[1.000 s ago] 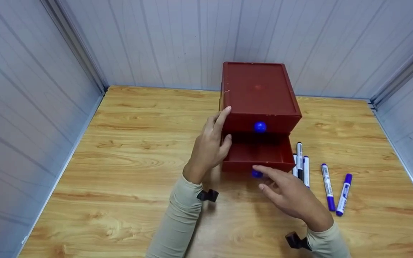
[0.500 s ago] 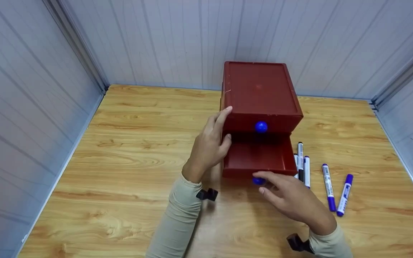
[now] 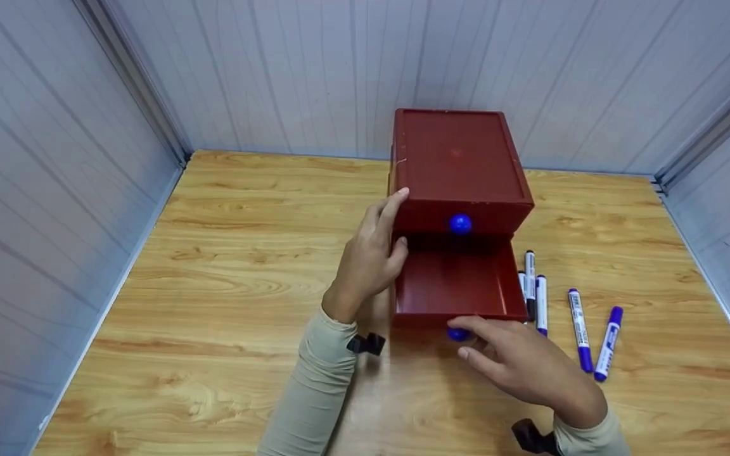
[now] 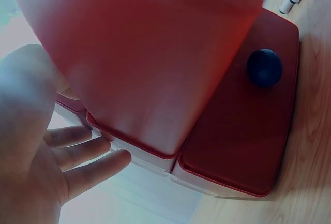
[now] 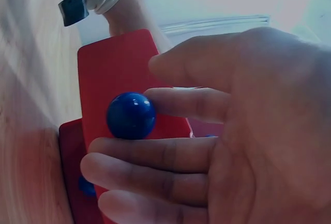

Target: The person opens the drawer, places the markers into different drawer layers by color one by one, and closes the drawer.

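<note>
A red two-drawer box (image 3: 457,158) stands on the wooden table (image 3: 225,278). Its lower drawer (image 3: 454,285) is pulled out and looks bare inside. My left hand (image 3: 371,253) presses flat against the box's left side, fingers straight; in the left wrist view the fingers (image 4: 77,151) lie along the box wall (image 4: 155,53). My right hand (image 3: 517,364) is at the drawer's front. In the right wrist view its fingers (image 5: 181,105) hold the blue knob (image 5: 131,115) between them. The upper drawer's blue knob (image 3: 460,223) is untouched.
Several blue-and-white markers (image 3: 578,329) lie on the table right of the drawer, close to my right hand. White panel walls (image 3: 54,158) close in the left, back and right. A black wrist clip (image 3: 368,345) sits on my left sleeve.
The lower drawer has slid out toward me, drawn by my right hand on its knob. My left hand has stayed against the box's side.
</note>
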`<state>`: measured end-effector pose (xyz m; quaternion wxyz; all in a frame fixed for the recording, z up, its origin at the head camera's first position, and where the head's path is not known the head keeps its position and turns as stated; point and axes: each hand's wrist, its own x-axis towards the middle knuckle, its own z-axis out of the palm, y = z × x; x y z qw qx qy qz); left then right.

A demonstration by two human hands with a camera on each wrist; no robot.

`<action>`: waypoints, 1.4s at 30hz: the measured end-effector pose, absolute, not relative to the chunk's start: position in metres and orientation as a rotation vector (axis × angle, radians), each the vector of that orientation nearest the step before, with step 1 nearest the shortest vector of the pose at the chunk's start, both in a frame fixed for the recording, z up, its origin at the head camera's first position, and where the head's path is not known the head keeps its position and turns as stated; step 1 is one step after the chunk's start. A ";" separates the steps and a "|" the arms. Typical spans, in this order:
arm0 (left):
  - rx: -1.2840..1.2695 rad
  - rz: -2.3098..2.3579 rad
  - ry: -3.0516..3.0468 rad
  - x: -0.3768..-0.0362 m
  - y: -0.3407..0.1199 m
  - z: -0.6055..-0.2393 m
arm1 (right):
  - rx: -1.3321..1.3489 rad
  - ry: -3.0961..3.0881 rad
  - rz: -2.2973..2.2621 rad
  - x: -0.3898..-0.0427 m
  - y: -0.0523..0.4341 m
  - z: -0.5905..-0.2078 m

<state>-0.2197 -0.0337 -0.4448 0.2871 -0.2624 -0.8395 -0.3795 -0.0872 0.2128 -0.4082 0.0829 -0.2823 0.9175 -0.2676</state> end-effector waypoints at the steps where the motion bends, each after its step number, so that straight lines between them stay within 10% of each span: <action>1: -0.697 -1.014 -2.243 -0.220 -0.034 -0.445 | -0.846 2.742 -0.787 -0.087 0.213 -0.407; 42: -0.693 -0.999 -2.255 -0.221 -0.034 -0.446 | -0.762 2.557 -0.910 -0.075 0.224 -0.385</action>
